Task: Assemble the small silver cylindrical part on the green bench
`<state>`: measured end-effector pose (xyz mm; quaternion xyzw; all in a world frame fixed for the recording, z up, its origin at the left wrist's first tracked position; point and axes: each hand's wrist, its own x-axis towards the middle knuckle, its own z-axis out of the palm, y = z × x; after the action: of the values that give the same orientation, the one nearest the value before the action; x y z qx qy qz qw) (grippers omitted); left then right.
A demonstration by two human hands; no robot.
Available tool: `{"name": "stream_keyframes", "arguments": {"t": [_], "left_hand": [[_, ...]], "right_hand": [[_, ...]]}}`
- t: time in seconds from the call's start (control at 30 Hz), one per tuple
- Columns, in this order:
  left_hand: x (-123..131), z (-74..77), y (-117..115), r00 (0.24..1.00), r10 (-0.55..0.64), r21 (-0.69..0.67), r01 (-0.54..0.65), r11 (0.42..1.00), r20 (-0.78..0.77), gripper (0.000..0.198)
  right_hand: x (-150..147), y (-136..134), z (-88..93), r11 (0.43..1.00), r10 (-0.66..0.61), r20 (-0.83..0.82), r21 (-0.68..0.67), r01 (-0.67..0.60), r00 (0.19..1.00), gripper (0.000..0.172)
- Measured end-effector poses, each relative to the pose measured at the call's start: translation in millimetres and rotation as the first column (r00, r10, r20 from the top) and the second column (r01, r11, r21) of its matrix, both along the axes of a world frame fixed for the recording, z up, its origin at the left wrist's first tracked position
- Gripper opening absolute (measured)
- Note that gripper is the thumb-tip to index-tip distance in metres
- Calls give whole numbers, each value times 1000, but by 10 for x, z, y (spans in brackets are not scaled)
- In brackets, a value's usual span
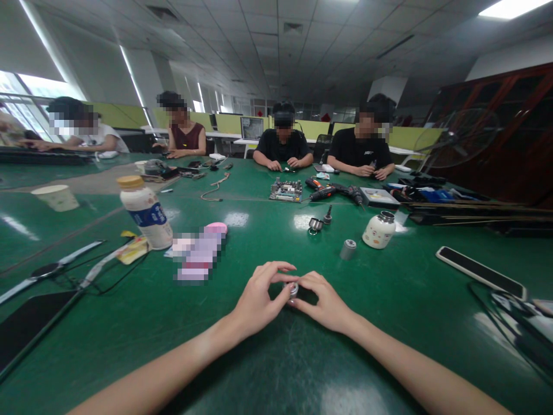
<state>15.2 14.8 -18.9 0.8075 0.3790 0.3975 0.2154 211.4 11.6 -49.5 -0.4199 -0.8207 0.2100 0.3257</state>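
Between my left hand (261, 297) and my right hand (326, 301) is a small round silvery metal part (294, 290), low over the green table. Fingertips and thumbs of both hands close around it, so much of it is hidden. Beyond my right hand, a grey metal cylinder (348, 250) stands upright. A squat white flask (378, 231) with printed figures has its steel mouth uncovered. Farther back are a metal cap with a ring (315, 225) and a small dark stemmed piece (328, 215).
To my left are a milk bottle (149, 216), a pink-purple item (203, 253), a paper cup (56, 197) and a watch (45, 270). A phone (481, 272) lies right. Farther back are a circuit board (286, 191) and power drills (332, 191). Several people sit opposite.
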Motion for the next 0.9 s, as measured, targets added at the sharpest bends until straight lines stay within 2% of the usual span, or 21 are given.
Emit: {"name": "stream_keyframes", "arguments": {"t": [0.1, 0.27, 0.53, 0.67, 0.8, 0.9], "left_hand": [[-1, 8, -2, 1000, 6, 18, -6, 1000, 5, 25], [-9, 13, 18, 996, 93, 70, -92, 993, -7, 29], [-14, 15, 24, 999, 38, 27, -38, 999, -22, 26], [-8, 7, 21, 999, 43, 29, -44, 999, 18, 25], [-32, 6, 64, 987, 130, 45, -135, 990, 95, 21], [-78, -13, 148, 974, 222, 42, -224, 974, 48, 17]], "right_hand": [[-1, 0, 0, 1000, 6, -7, -4, -6, 1000, 30], [-3, 0, 1, 1000, 12, 0, 6, -12, 1000, 31], [2, 4, -22, 1000, 12, 0, 11, -12, 1000, 32], [-1, 0, -10, 1000, 10, -9, -2, -10, 1000, 30], [-6, -6, 9, 1000, 6, -7, -19, -6, 1000, 34], [-6, -8, 13, 1000, 3, -2, -27, -3, 1000, 35]]}}
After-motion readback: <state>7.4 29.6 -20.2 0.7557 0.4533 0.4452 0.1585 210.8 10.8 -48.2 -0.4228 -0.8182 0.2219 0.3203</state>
